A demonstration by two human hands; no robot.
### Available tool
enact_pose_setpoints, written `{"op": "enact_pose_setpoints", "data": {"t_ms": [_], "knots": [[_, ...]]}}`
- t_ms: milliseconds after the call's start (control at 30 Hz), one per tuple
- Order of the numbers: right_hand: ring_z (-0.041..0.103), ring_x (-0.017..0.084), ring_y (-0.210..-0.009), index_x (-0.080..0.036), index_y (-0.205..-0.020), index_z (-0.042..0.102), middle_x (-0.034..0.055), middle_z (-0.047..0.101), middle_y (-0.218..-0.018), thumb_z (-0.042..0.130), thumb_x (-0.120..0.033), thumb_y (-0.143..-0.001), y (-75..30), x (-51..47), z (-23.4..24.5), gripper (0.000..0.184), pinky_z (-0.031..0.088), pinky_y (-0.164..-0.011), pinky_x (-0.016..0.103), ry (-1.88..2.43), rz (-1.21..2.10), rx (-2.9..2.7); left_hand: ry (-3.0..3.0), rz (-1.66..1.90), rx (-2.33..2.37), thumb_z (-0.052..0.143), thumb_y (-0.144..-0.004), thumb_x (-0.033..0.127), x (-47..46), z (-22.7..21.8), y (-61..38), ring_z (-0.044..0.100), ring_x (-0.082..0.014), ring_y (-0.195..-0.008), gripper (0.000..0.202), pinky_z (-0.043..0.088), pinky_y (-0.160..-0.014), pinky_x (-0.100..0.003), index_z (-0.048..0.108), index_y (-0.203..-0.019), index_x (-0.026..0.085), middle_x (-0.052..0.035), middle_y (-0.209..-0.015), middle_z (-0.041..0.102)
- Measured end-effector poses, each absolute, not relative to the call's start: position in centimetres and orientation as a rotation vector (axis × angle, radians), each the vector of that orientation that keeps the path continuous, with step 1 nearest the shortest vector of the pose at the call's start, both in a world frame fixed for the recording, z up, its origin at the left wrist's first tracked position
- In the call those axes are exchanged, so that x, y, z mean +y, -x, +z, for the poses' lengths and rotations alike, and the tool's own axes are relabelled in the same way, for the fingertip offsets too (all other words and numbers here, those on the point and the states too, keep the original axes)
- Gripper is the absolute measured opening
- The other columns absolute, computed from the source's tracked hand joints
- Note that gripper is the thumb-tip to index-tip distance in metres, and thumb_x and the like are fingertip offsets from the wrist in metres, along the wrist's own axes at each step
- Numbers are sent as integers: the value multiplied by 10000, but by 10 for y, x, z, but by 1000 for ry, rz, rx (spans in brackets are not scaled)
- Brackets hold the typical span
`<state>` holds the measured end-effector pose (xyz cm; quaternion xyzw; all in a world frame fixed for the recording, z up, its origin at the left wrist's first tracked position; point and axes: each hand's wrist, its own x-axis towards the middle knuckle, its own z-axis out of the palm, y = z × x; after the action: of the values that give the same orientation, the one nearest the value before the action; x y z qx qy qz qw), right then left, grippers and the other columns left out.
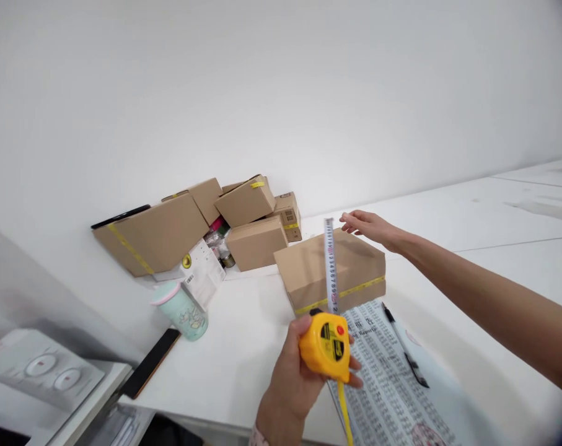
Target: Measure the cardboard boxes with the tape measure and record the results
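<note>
My left hand point(294, 371) is closed around a yellow tape measure point(326, 345), held above the table's near edge. Its white blade point(329, 263) sticks up and away, over a cardboard box point(329, 269) with a yellow tape band. My right hand point(368, 227) reaches out over the box's far top edge, fingers stretched and apart, holding nothing. The blade's tip is just left of those fingers.
A printed sheet point(387, 387) with a black pen point(405, 353) lies right of the tape measure. A pile of cardboard boxes point(201, 223) leans on the wall at the back left. A mint cup point(181, 310) and a dark phone point(151, 362) sit at the table's left edge.
</note>
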<state>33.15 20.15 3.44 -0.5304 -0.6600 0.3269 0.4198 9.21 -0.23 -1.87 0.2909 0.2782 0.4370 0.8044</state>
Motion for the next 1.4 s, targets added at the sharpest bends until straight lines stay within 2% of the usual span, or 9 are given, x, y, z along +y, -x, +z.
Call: {"op": "enact_pose_setpoints", "data": {"t_ms": [100,267,367,433,567,800,967,1133,1400], "knots": [[609,257,-1082,-223,-1142,639,110,663,-1252,328,-627,-950,-324,209,18,545,476,-874,315,1547,638,-1753,-529,1065,706,591,-790,549,8,-7,-109,649,-232,-663,479,541,-600,-370,686,-896,92,-131,-866,658],[478,408,-1255,-196,-1207,645,173,611,-1311,472,-513,-895,-315,220,0,478,420,-962,524,1802,438,-1841,-367,1139,868,407,-936,471,25,3,-131,630,-212,-625,451,557,-668,-409,648,-822,108,-107,-775,628],[563,386,-1166,-179,-1321,587,191,619,-1292,493,-481,-877,-314,217,-10,545,462,-914,507,1846,430,-1894,-335,1162,910,412,-950,470,28,3,-136,624,-197,-605,445,557,-652,-387,633,-812,109,-97,-768,623],[576,378,-1149,-173,-1324,586,196,612,-1297,477,-485,-878,-314,210,-15,555,474,-901,506,1850,409,-1925,-350,1169,923,423,-954,470,28,3,-136,621,-187,-600,447,559,-634,-368,632,-820,98,-89,-769,622],[456,412,-1283,-175,-1231,646,178,549,-1401,357,-478,-923,-307,201,-16,520,418,-964,597,1769,119,-2046,-394,1153,943,431,-959,452,29,5,-135,623,-183,-600,429,561,-598,-347,626,-848,86,-75,-758,620],[428,247,-1381,-238,-1439,496,33,484,-1509,238,-401,-981,-264,236,-6,550,337,-1131,421,1312,267,-2331,-408,1154,930,425,-956,459,20,3,-143,612,-172,-606,426,565,-589,-333,621,-850,95,-67,-758,611],[530,287,-1295,-295,-1318,610,40,607,-1388,289,-390,-960,-248,258,-14,490,374,-1080,513,1381,286,-2337,-379,1172,947,416,-951,421,11,4,-152,620,-183,-620,371,560,-558,-328,607,-904,106,-62,-768,590],[506,283,-1316,-298,-1316,613,35,593,-1404,290,-393,-962,-249,258,-21,489,345,-1099,501,1420,280,-2316,-345,1185,945,494,-898,435,10,-2,-160,629,-200,-669,319,565,-547,-341,585,-987,142,-64,-845,583],[531,309,-1288,-289,-1268,656,50,629,-1360,375,-401,-937,-243,252,-13,448,321,-1112,533,1421,379,-2232,-399,1168,932,625,-769,513,12,-6,-161,633,-194,-651,416,559,-529,-328,591,-955,142,-75,-885,599]]}}
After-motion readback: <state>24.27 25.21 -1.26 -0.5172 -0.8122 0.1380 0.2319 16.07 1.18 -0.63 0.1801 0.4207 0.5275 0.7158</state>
